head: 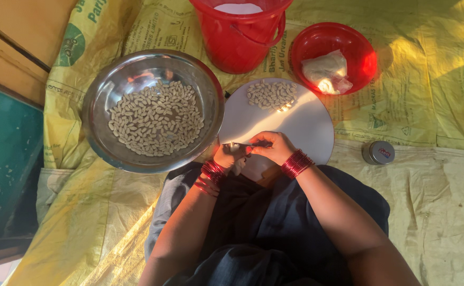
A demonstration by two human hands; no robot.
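Single head view, looking steeply down, close over lap and mat (433,212)

We see both forearms bare from the elbow down, with no sleeves in view. A stack of thin red bangles (297,163) circles the wrist behind the right hand (271,146), glossy and closely packed. A similar stack of red bangles (210,177) sits behind the left hand (228,156), looser and partly in shadow. The lap is covered by dark cloth (266,222), perhaps charcoal or navy, falling in soft folds.
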